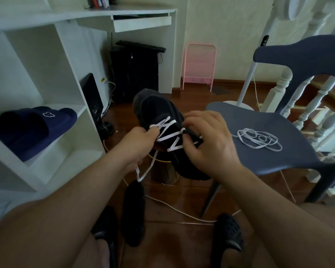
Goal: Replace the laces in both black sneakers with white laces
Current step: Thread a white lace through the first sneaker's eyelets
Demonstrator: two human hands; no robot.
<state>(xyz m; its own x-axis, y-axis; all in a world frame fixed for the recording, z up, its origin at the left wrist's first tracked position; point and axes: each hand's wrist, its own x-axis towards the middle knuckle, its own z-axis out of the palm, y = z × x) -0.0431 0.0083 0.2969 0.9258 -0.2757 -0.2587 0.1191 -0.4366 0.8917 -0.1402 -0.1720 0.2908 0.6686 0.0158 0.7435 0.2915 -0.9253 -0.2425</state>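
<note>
Nearest, the second black sneaker point(133, 213) lies on the wooden floor point(182, 192) between the feet. Above it, the left hand point(138, 143) pinches the white lace point(167, 132) at the left of the held sneaker point(155, 107); the right hand point(207, 140) pinches at its right eyelets. Farther right, a spare white lace point(259, 139) lies coiled on the blue chair point(278, 151).

text: none legible | slipper point(46, 114): white emblem (no letters)
</note>
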